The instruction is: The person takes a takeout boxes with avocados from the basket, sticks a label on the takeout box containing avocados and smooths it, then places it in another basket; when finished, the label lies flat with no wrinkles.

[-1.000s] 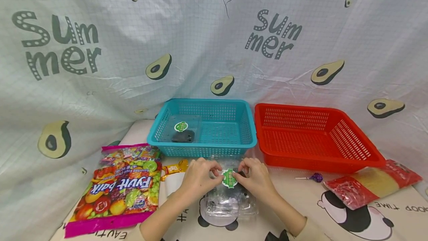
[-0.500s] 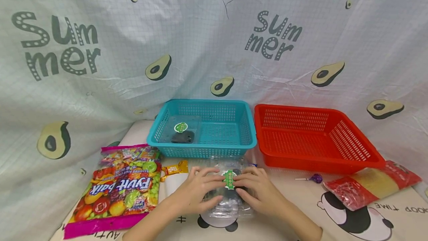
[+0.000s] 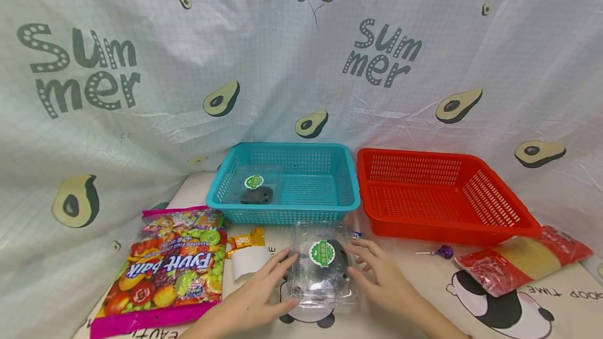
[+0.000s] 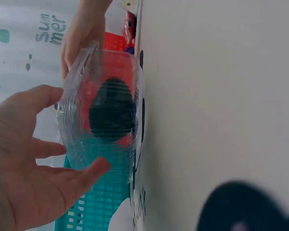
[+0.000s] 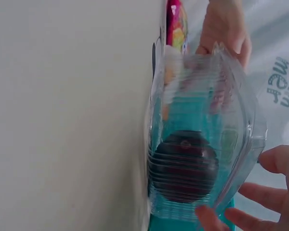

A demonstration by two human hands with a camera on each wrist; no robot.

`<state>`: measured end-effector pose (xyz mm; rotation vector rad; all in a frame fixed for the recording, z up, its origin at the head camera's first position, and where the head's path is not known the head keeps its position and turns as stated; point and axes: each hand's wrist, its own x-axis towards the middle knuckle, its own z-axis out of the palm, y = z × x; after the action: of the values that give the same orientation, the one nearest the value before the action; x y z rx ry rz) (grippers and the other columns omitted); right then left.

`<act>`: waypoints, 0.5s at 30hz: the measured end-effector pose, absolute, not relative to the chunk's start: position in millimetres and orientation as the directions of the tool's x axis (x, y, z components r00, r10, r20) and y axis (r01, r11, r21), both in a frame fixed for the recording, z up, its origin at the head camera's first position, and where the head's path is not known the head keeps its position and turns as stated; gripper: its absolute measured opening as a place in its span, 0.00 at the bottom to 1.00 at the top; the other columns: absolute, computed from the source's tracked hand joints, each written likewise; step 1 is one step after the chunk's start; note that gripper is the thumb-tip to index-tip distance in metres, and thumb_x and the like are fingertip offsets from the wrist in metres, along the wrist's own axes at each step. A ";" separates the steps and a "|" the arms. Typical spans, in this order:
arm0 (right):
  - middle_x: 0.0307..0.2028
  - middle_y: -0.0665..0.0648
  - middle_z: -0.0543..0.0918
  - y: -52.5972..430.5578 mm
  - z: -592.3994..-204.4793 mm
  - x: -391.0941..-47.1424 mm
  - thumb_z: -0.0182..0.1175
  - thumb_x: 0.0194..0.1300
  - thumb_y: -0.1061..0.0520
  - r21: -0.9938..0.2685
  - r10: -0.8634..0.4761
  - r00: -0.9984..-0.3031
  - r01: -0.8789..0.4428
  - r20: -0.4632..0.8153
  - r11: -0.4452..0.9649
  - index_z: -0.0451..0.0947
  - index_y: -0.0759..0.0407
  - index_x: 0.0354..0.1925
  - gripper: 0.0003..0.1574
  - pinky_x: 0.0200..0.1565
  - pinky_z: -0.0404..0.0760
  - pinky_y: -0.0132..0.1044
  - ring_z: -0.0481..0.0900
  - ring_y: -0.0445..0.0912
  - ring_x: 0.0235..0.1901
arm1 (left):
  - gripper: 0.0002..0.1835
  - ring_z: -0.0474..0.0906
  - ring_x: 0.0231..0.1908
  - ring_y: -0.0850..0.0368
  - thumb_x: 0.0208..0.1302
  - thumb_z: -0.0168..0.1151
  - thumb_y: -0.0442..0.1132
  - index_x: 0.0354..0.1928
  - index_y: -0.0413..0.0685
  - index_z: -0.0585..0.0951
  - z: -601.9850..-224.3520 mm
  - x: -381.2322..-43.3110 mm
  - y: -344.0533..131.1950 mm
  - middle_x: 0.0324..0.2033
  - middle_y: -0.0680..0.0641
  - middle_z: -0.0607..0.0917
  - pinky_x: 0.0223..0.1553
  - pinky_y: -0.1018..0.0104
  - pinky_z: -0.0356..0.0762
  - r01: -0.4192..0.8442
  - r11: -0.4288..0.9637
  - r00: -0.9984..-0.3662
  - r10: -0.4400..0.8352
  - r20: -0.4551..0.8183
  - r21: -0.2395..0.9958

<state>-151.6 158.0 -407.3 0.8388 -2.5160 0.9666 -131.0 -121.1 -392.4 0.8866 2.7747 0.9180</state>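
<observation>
A clear plastic clamshell box (image 3: 313, 297) with a green-and-white sticker (image 3: 322, 253) sits closed on the table in front of the person. Through its ribbed walls shows a dark, rounded thing (image 4: 111, 109), perhaps fruit; the right wrist view also shows a dark purple ball (image 5: 183, 166) inside. On the box's left side, the left hand (image 3: 256, 297) has its fingers loosely spread, tips at or near the wall. Opposite it, the right hand (image 3: 383, 281) holds its fingers relaxed close to the right wall. Actual contact is hard to tell.
Behind stand a teal basket (image 3: 285, 207), holding a similar clear box (image 3: 254, 182), and a red basket (image 3: 438, 229). Left lie a candy bag (image 3: 169, 271), an orange packet (image 3: 247, 239) and a white piece (image 3: 248, 261). Right lie a lollipop (image 3: 444, 251) and a red-and-yellow packet (image 3: 523, 260).
Earlier both hands had fingertips on the sticker at the box's top. They have since spread apart and come down to the box's two sides, leaving the sticker uncovered.
</observation>
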 end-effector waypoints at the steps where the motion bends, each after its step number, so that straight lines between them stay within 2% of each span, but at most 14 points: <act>1: 0.52 0.58 0.71 157.9 -407.4 -149.9 0.60 0.56 0.56 -0.519 -0.421 -0.770 -0.635 0.479 0.571 0.73 0.57 0.51 0.22 0.35 0.78 0.32 0.77 0.37 0.36 | 0.37 0.73 0.51 0.55 0.58 0.50 0.60 0.67 0.55 0.55 -393.9 -129.3 -121.7 0.66 0.47 0.53 0.46 0.55 0.74 0.501 0.628 -0.822 0.560 0.101 0.595; 4: 0.51 0.62 0.71 156.1 -405.3 -144.2 0.60 0.55 0.62 -0.543 -0.454 -0.736 -0.677 0.503 0.496 0.73 0.60 0.48 0.20 0.32 0.78 0.28 0.78 0.36 0.32 | 0.36 0.76 0.46 0.58 0.59 0.53 0.56 0.65 0.51 0.57 -393.8 -125.0 -121.8 0.66 0.46 0.54 0.46 0.61 0.74 0.531 0.573 -0.805 0.571 0.161 0.624; 7: 0.50 0.61 0.72 153.8 -398.6 -137.2 0.60 0.53 0.65 -0.538 -0.444 -0.711 -0.703 0.546 0.465 0.74 0.60 0.46 0.19 0.32 0.78 0.27 0.78 0.37 0.33 | 0.32 0.73 0.51 0.58 0.59 0.54 0.55 0.62 0.51 0.63 -386.3 -118.6 -121.2 0.64 0.49 0.59 0.47 0.62 0.74 0.593 0.555 -0.783 0.565 0.260 0.584; 12: 0.50 0.57 0.72 153.3 -379.5 -121.1 0.61 0.53 0.65 -0.522 -0.431 -0.688 -0.724 0.583 0.451 0.74 0.56 0.48 0.21 0.34 0.77 0.26 0.78 0.36 0.32 | 0.26 0.69 0.55 0.55 0.58 0.57 0.50 0.57 0.50 0.70 -361.9 -102.8 -122.5 0.60 0.49 0.67 0.45 0.61 0.75 0.746 0.514 -0.666 0.573 0.478 0.424; 15: 0.51 0.55 0.71 152.9 -362.0 -112.9 0.61 0.54 0.63 -0.508 -0.428 -0.692 -0.719 0.581 0.473 0.73 0.53 0.50 0.23 0.36 0.77 0.27 0.78 0.34 0.32 | 0.25 0.70 0.53 0.56 0.56 0.60 0.47 0.57 0.51 0.71 -344.3 -95.8 -124.4 0.59 0.49 0.68 0.42 0.63 0.77 0.779 0.491 -0.624 0.554 0.551 0.389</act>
<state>-112.9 152.9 -362.0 0.9626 -2.3510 1.0729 -95.8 -124.4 -344.3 1.4051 3.0061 1.1188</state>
